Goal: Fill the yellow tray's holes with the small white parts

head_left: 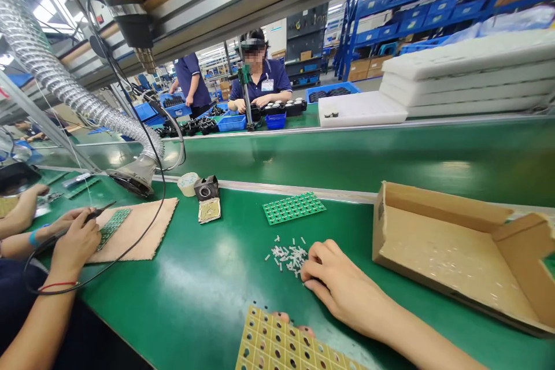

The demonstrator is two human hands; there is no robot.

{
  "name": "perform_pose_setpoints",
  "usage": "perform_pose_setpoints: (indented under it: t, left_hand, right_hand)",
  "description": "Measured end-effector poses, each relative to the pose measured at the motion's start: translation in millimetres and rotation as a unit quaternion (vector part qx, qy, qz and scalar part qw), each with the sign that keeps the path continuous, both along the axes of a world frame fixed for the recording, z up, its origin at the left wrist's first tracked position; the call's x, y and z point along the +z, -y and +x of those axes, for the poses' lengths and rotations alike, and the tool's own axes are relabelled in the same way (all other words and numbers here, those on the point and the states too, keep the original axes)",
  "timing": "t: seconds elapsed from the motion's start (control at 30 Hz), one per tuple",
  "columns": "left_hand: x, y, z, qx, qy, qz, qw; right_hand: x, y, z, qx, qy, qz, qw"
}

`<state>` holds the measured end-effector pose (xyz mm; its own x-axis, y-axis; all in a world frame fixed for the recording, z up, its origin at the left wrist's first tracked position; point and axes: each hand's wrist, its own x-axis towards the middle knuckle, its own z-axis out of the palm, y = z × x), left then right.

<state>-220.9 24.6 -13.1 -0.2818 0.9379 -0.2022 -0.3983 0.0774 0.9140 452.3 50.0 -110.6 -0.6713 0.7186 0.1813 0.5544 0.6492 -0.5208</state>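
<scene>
Centrally, low in the frame, the person's right hand (342,283) is lying palm-down on the green table (195,295), fingers loosely curled and touching a small heap of white parts (289,255), holding none that can be seen. At the bottom edge, fingertips of the left hand (291,320) are pressing a yellow panel of small boards (286,347); its grip cannot be told. A green panel (293,207) and an open cardboard box (459,248) are lying beyond, while a co-worker's hand (78,243) at left is gripping a soldering iron (97,213).
</scene>
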Motion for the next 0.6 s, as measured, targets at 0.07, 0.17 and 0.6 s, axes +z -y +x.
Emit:
perform_pose_setpoints:
  t: [0.07,0.17,0.6]
  left_hand:
    - [5.0,-3,6,0.022,-0.013,0.001,1.0]
    - [4.2,3,29,0.065,0.014,0.028,0.997]
    - [5.4,56,336,0.05,0.09,-0.082,0.991]
  right_hand:
    - [-1.2,1,-1,-0.004,-0.003,0.002,1.0]
    - [1.5,4,3,-0.01,-0.023,-0.012,1.0]
    - [31.9,33,16,-0.019,-0.299,-0.443,0.845]
